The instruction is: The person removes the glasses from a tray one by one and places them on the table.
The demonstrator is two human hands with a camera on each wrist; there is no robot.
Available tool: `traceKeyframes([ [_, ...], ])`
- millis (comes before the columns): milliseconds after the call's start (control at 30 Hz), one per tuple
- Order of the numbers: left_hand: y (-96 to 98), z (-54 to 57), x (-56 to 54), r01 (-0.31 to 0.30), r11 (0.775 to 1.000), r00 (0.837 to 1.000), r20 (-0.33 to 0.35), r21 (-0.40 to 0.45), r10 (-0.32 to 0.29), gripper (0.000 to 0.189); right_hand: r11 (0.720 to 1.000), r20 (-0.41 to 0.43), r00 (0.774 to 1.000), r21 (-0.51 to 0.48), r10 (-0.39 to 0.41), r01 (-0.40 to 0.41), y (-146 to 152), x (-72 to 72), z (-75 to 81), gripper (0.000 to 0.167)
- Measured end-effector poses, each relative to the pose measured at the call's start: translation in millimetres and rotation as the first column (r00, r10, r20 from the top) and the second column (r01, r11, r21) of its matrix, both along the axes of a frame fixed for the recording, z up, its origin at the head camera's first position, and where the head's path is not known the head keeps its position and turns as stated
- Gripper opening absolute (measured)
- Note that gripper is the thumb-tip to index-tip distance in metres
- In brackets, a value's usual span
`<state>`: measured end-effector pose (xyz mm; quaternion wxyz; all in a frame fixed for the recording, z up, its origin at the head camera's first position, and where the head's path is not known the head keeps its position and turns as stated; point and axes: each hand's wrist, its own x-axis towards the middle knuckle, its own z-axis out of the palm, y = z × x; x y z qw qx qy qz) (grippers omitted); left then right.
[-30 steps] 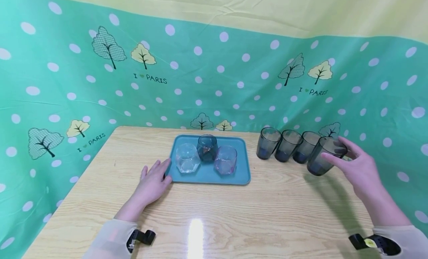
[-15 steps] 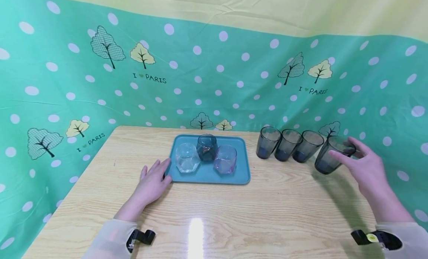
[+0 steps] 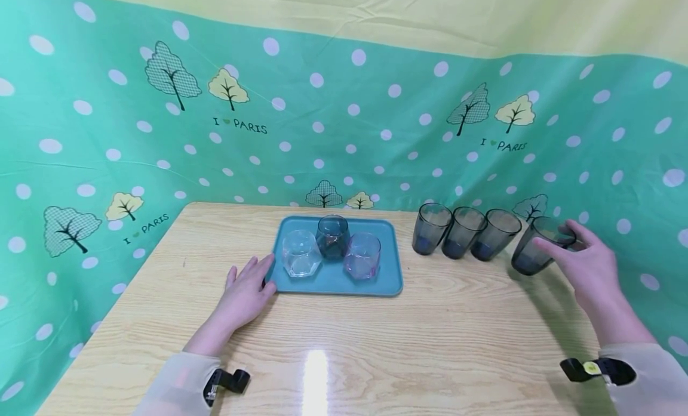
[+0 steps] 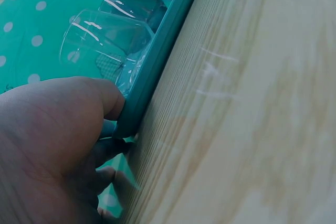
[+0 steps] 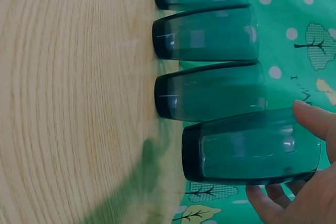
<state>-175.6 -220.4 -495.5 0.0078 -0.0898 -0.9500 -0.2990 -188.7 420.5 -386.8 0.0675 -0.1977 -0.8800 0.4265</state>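
In the head view my right hand (image 3: pixel 591 264) grips a dark smoky drinking glass (image 3: pixel 537 249) near its rim, with the thumb on one side and fingers on the other. Its base is close over the table at the right end of a row of matching glasses (image 3: pixel 494 234); a gap separates it from them. In the right wrist view the held glass (image 5: pixel 252 148) sits slightly back from the others' line. My left hand (image 3: pixel 244 296) rests at the front left corner of a blue tray (image 3: pixel 333 287), thumb at the front rim, fingers extended along the left side.
The tray bears three short tumblers: a clear one (image 3: pixel 301 255), a dark one (image 3: pixel 333 240) and a pinkish one (image 3: pixel 362 258). A green dotted cloth (image 3: pixel 349 129) hangs behind the wooden table (image 3: pixel 387 356).
My right hand has moved the held glass to the right and slightly back, away from the row, and lowered it towards the table. My left hand and the tray have stayed put.
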Motion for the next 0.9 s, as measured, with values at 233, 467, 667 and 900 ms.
traceKeyframes([
  [233,-0.1,-0.3,0.1,-0.001,1.000,1.000,-0.007,-0.005,0.001,0.065,1.000,-0.015,1.000,0.027,-0.015,0.015,5,-12.9,-9.2,0.116],
  [467,1.4,-0.2,0.2,0.002,1.000,1.000,-0.010,0.000,-0.002,0.065,0.999,-0.013,0.999,0.013,-0.030,0.031,9,-23.2,-17.8,0.113],
  [667,0.9,0.2,0.0,-0.001,1.000,1.000,-0.006,-0.007,0.001,0.065,0.999,-0.003,0.999,-0.014,-0.049,0.049,9,-31.0,-22.8,0.116],
  [900,0.6,-0.3,-0.4,0.000,1.000,1.000,-0.004,-0.006,0.000,0.065,0.998,-0.027,0.999,-0.052,-0.035,0.034,11,-37.3,-30.2,0.116],
])
